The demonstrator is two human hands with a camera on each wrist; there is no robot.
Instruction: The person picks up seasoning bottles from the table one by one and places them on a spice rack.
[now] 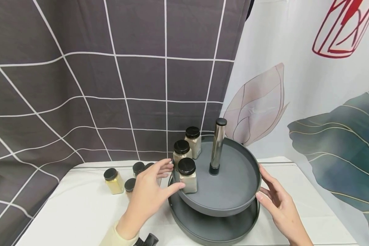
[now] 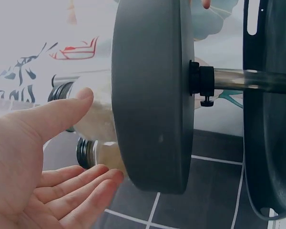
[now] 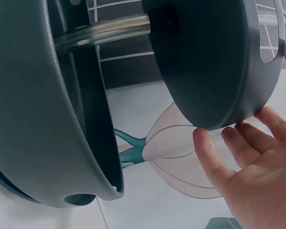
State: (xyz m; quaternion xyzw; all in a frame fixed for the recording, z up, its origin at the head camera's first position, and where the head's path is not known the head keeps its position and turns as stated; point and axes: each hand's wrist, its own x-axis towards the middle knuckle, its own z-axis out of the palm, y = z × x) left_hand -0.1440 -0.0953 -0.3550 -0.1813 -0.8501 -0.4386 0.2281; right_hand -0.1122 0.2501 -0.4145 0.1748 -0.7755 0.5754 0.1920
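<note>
A two-tier round grey tray has an upper tier (image 1: 227, 186) on a metal post (image 1: 217, 147) above a wider lower tier (image 1: 215, 229). Three glass jars with black lids stand along the upper tier's left side; the front jar (image 1: 189, 183) holds pale contents. My left hand (image 1: 150, 193) is beside this jar, thumb at its near side, fingers loosely extended; whether the thumb touches it is unclear. On the opposite side, my right hand (image 1: 278, 201) rests its thumb and fingertips against the outer wall of the upper tier, as the right wrist view shows.
On the white tabletop (image 1: 80, 205), a jar with yellow contents (image 1: 115, 184) stands at the left. Several more black-lidded jars are partly hidden behind my left hand. A grey gridded curtain (image 1: 138, 78) and a white printed curtain (image 1: 264, 51) hang behind.
</note>
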